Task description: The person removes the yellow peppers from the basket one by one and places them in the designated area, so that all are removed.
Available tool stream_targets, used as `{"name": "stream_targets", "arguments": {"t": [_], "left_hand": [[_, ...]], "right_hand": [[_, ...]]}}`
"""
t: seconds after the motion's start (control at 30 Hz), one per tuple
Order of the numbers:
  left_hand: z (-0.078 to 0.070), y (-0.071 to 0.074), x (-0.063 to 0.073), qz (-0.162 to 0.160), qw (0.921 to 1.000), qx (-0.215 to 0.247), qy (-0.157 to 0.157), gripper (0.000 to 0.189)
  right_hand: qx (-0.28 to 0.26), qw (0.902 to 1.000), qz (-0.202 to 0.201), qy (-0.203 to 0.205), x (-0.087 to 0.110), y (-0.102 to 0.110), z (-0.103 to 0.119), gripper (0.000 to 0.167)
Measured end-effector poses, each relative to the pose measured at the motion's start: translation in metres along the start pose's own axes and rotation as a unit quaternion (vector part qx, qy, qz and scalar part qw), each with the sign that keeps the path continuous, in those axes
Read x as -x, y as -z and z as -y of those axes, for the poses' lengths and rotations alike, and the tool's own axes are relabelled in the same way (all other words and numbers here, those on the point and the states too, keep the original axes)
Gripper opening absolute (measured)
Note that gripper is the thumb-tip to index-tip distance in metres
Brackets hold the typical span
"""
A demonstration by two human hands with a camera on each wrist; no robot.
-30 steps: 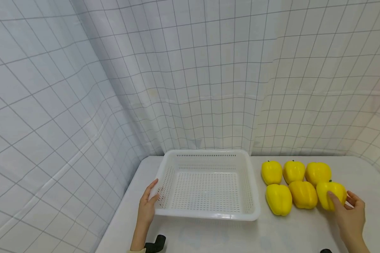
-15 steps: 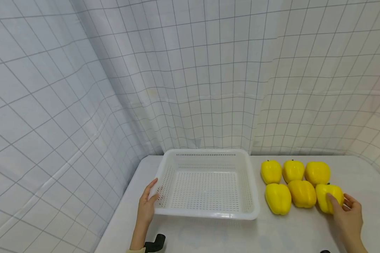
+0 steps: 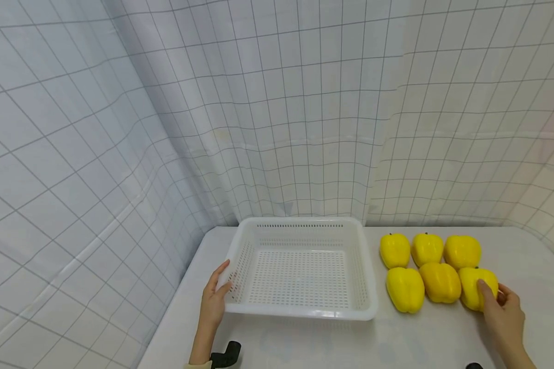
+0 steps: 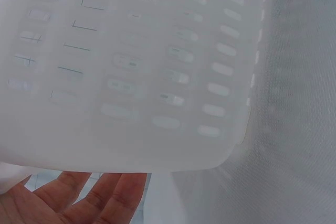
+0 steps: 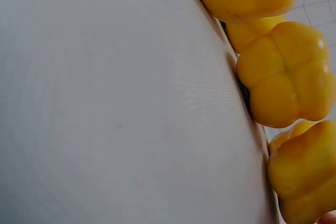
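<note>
My left hand (image 3: 214,297) holds the left side of a white perforated plastic basket (image 3: 300,311), thumb over the rim. In the left wrist view, its curled fingers (image 4: 123,198) show below the basket's edge. On the right, my right hand (image 3: 505,318) grips a yellow bell pepper (image 3: 475,288), thumb on its near face and the other fingers round its right side. This pepper stands at the right end of the front row, against a deeper yellow bell pepper (image 3: 440,283). In the right wrist view, only a fingertip (image 5: 327,219) shows by the lowest pepper.
Another yellow pepper (image 3: 405,289) stands at the front row's left end. Behind are a left pepper (image 3: 395,250), a middle one (image 3: 427,250) and a right one (image 3: 462,251). White gridded curtains (image 3: 304,128) enclose the white table (image 3: 304,343) at the back and sides.
My right hand has shifted slightly left with the front right pepper, which now sits lower and closer to its neighbour. My left hand and the basket look unchanged.
</note>
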State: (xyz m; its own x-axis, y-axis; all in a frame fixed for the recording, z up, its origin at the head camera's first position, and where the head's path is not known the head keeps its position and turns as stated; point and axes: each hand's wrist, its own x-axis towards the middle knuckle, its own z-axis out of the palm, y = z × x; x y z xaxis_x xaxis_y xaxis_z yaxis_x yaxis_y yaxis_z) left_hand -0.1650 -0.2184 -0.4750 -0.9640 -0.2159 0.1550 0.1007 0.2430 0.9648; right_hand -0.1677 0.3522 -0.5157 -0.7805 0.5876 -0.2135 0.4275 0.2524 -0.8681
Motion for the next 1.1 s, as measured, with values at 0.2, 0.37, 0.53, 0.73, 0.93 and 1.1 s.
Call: {"name": "stream_targets", "arguments": {"t": [0.2, 0.37, 0.53, 0.73, 0.93, 1.1], "left_hand": [[-0.001, 0.000, 0.000, -0.001, 1.0000, -0.003, 0.003, 0.051], [-0.002, 0.001, 0.001, -0.002, 1.0000, -0.002, 0.000, 0.051], [0.000, 0.001, 0.001, -0.005, 1.0000, -0.002, -0.003, 0.051], [0.001, 0.002, 0.001, -0.010, 0.9999, -0.012, 0.005, 0.052], [0.001, 0.004, 0.002, -0.016, 0.9988, -0.045, 0.005, 0.053], [-0.003, 0.003, 0.002, -0.016, 0.9946, -0.102, 0.010, 0.055]], "right_hand": [[0.019, 0.9997, 0.004, 0.016, -0.001, 0.001, 0.000, 0.086], [0.025, 0.9996, 0.008, 0.012, -0.001, 0.000, 0.000, 0.086], [0.019, 0.9997, 0.017, 0.004, 0.001, -0.001, 0.002, 0.088], [0.015, 0.9997, 0.021, -0.006, 0.001, -0.002, 0.001, 0.093], [0.020, 0.9993, 0.001, 0.032, 0.004, -0.001, 0.002, 0.088], [0.015, 0.9892, -0.075, 0.125, 0.017, 0.001, 0.007, 0.077]]}}
